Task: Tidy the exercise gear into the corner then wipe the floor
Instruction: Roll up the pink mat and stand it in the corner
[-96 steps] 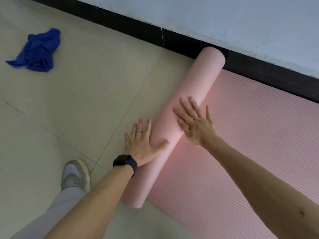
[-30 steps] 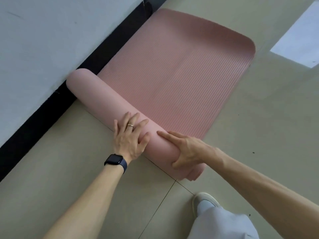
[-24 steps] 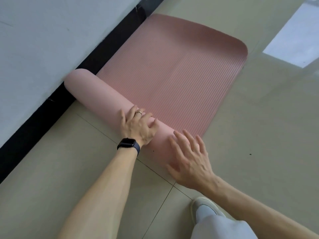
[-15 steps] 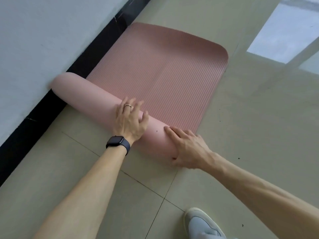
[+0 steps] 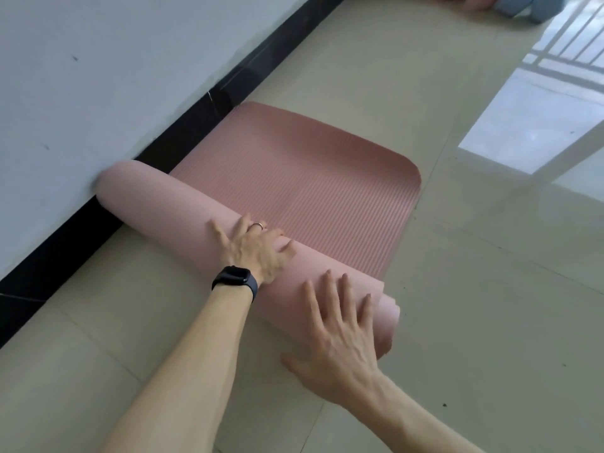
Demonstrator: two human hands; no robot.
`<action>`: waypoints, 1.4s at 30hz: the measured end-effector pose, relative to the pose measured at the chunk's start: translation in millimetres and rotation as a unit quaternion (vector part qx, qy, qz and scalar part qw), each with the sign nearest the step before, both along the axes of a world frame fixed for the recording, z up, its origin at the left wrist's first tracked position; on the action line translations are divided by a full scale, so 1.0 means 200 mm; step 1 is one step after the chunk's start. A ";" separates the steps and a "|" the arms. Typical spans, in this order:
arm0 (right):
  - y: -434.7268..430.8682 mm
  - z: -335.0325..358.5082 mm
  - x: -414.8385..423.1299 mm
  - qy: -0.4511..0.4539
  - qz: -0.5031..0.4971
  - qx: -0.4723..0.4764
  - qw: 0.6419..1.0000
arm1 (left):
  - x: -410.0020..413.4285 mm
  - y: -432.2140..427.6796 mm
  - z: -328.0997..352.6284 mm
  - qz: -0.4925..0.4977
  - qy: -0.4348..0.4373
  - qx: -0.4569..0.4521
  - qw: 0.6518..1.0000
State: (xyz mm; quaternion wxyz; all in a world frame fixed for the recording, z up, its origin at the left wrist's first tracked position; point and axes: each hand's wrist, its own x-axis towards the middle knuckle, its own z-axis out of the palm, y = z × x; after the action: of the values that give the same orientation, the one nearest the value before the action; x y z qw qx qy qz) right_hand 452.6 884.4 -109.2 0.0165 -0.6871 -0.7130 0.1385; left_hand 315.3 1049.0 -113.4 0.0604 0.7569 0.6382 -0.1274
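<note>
On the floor (image 5: 490, 322), beside the black skirting (image 5: 65, 246) at the foot of the wall, the pink mat (image 5: 170, 204) lies partly rolled. The roll's far end touches the skirting. Its near end, where the layers sit slightly uneven, is under my right hand (image 5: 340, 348). A flat ribbed section (image 5: 310, 184) extends beyond the roll to the mat's rounded edge.

Neither hand grips. My left hand (image 5: 258, 250) presses on top of the roll near its middle, fingers spread over the crest. The right hand lies flat beside the roll's open end, fingers straight.

Step in hand, by my judgement: rolling up the mat, the first part of tidying the gear. Wiping is not yet begun.

Next move calls for even forward pressure from both palms, so that the roll advances square over the flat section. The right hand should keep the end layers from telescoping. Once closed, the roll needs carrying to the corner.
</note>
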 end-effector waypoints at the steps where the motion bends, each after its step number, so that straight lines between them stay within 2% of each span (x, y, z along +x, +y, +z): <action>1: 0.03 -0.05 0.01 -0.024 0.013 -0.017 0.999 | 0.04 0.04 0.00 0.006 0.005 -0.003 1.000; 3: 0.14 -0.08 0.09 -0.047 0.026 -0.025 0.998 | 0.11 0.09 0.00 0.024 -0.017 0.020 0.999; 5: 0.27 -0.04 0.21 -0.035 0.033 -0.038 0.998 | 0.13 0.15 0.02 0.043 -0.129 0.085 0.987; 7: 0.45 0.05 0.34 0.013 0.022 -0.084 0.996 | 0.10 0.20 0.04 0.007 -0.216 0.158 0.963; 10: 0.75 0.16 0.53 0.088 -0.011 -0.211 0.973 | 0.01 0.22 0.01 -0.036 -0.216 0.196 0.956; 13: 0.97 0.17 0.63 0.111 -0.035 -0.293 0.949 | -0.06 0.26 -0.05 -0.013 -0.160 0.117 0.980; 15: 1.03 0.16 0.64 0.108 -0.046 -0.279 0.953 | -0.02 0.34 -0.07 -0.016 -0.125 0.080 0.989; 17: 1.02 0.17 0.59 0.075 -0.048 -0.191 0.978 | 0.09 0.46 -0.06 -0.017 -0.098 0.069 0.993; 19: 0.97 0.17 0.48 0.054 -0.010 -0.105 0.993 | 0.20 0.57 -0.04 -0.003 -0.092 0.069 0.993; 24: 1.03 0.01 0.41 -0.001 -0.008 -0.084 0.996 | 0.37 0.76 -0.10 0.019 -0.091 0.077 0.993; 27: 1.21 -0.03 0.55 0.053 -0.021 -0.056 0.997 | 0.45 0.93 -0.10 0.005 -0.184 0.083 0.979; 30: 1.32 -0.06 0.68 0.102 -0.032 -0.096 0.990 | 0.49 1.02 -0.04 -0.014 -0.308 0.092 0.947; 31: 1.34 -0.08 0.72 0.111 -0.035 -0.102 0.988 | 0.46 0.99 -0.04 -0.038 -0.301 0.133 0.943; 33: 1.38 -0.10 0.76 0.121 -0.044 -0.104 0.986 | 0.34 0.91 -0.09 -0.070 -0.215 0.202 0.953; 36: 1.44 -0.10 0.79 0.127 -0.057 -0.119 0.983 | 0.24 0.86 -0.13 -0.027 -0.177 0.178 0.968; 39: 1.49 -0.09 0.81 0.140 -0.084 -0.159 0.974 | 0.32 0.95 -0.13 -0.028 -0.151 0.140 0.978; 42: 1.55 -0.10 0.86 0.145 -0.101 -0.162 0.971 | 0.35 1.02 -0.14 -0.029 -0.132 0.138 0.981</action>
State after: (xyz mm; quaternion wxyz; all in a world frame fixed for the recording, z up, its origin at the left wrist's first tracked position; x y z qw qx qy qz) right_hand 623.7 1195.1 -129.9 0.0224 -0.7219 -0.5977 0.3479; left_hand 386.0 1252.2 -141.1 0.0352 0.7860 0.6141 0.0616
